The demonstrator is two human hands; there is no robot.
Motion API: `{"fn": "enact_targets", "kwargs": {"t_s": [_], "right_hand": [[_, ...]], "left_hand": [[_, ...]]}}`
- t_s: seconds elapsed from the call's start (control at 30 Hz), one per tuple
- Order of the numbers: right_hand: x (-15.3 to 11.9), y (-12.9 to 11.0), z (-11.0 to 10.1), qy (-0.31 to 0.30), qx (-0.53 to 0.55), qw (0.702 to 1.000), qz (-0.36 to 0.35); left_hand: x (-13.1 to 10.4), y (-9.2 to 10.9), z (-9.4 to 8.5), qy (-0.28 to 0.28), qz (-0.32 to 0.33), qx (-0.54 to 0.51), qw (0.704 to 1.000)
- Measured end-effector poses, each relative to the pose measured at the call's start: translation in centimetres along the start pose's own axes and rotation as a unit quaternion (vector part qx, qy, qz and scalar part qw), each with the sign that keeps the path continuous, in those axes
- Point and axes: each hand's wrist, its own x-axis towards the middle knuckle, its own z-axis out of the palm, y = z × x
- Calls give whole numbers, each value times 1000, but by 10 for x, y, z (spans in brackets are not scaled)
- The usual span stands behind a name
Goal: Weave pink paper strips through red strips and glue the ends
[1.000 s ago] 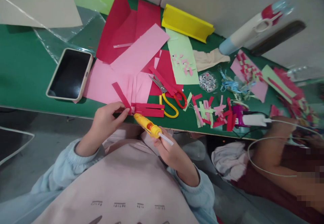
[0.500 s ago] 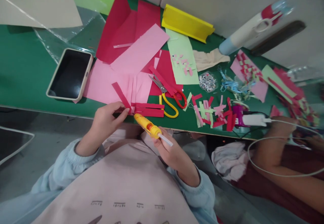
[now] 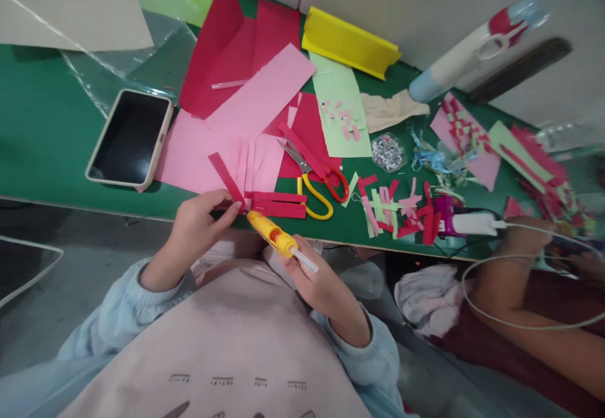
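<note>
Between thumb and fingers, my left hand (image 3: pixel 201 226) pinches a red paper strip (image 3: pixel 225 177) at the table's front edge. Crossing it there are pink paper strips (image 3: pixel 249 166) and more red strips (image 3: pixel 278 205) that point right. My right hand (image 3: pixel 314 273) is wrapped round a yellow glue gun (image 3: pixel 271 234), with a clear glue stick (image 3: pixel 305 260) jutting from its back. The gun's nozzle end is by my left fingertips at the strips; whether it touches them I cannot tell. Just right of the strips lie open scissors (image 3: pixel 309 175) with red and yellow handles.
A phone (image 3: pixel 131 139) lies to the left. Red and pink sheets (image 3: pixel 259 93) cover the middle back. Rightward are woven paper pieces (image 3: pixel 390 207), a tub of small beads or eyes (image 3: pixel 387 152) and a white charger (image 3: pixel 472 224) with a cable. Another person's arm (image 3: pixel 505 273) is at right.
My right hand has shifted the glue gun slightly left, bringing its nozzle end closer to my left fingertips. My left hand and the strips have stayed in place.
</note>
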Motion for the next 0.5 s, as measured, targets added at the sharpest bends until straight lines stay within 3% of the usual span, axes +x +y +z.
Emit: {"fn": "enact_targets", "kwargs": {"t_s": [0.5], "right_hand": [[1, -10, -1, 3, -38, 999, 9]], "left_hand": [[1, 3, -1, -7, -14, 5, 1000]]}}
